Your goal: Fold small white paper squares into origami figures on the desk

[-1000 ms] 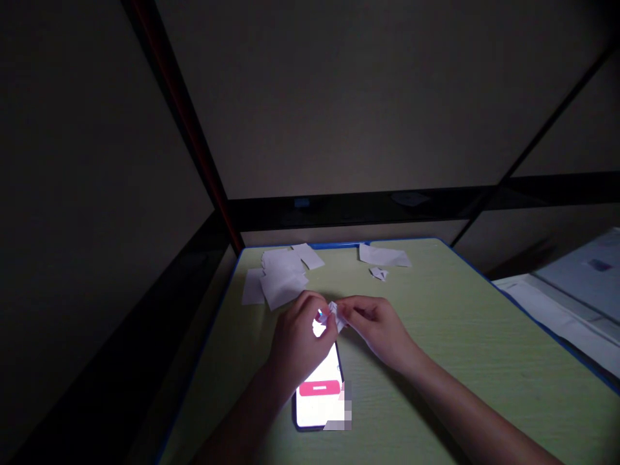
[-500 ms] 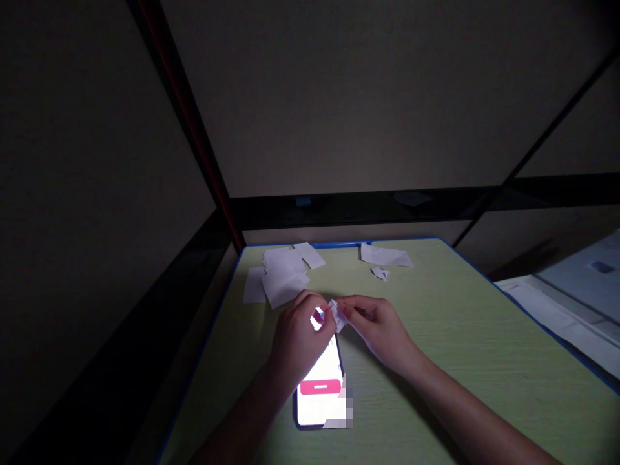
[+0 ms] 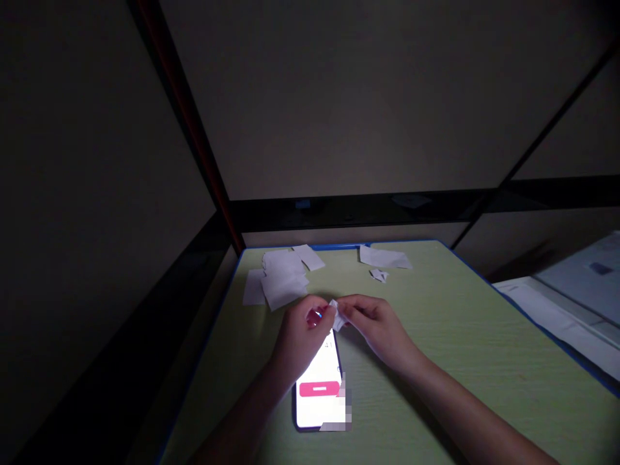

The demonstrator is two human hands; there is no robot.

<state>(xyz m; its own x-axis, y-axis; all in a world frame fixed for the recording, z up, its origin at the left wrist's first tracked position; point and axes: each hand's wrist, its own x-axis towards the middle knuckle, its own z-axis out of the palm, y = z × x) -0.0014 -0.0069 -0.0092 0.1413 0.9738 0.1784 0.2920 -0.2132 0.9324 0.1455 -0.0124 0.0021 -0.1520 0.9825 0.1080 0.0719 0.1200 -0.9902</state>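
Between my two hands is a small piece of folded white paper (image 3: 338, 318), pinched by the fingertips of both. My left hand (image 3: 301, 332) is closed on its left side, thumb against forefinger. From the right, my right hand (image 3: 378, 321) pinches it with thumb and forefinger. The fingers cover much of the paper, so its exact shape is hidden. Below the hands a phone (image 3: 317, 410) with a bright white screen and a red button lies on the table; my left hand hides its upper part.
On the green, blue-edged table (image 3: 465, 336), several white paper sheets (image 3: 283, 284) overlap at the back left. A paper strip (image 3: 385, 258) and a small folded paper piece (image 3: 379, 276) lie at the back right. A white box-like object (image 3: 576, 278) stands beyond the right edge. Behind rises a wall.
My left hand's fingers have shifted slightly around the folded paper and the hand sits a little lower. The right hand stays nearly still. The view has tilted very slightly.
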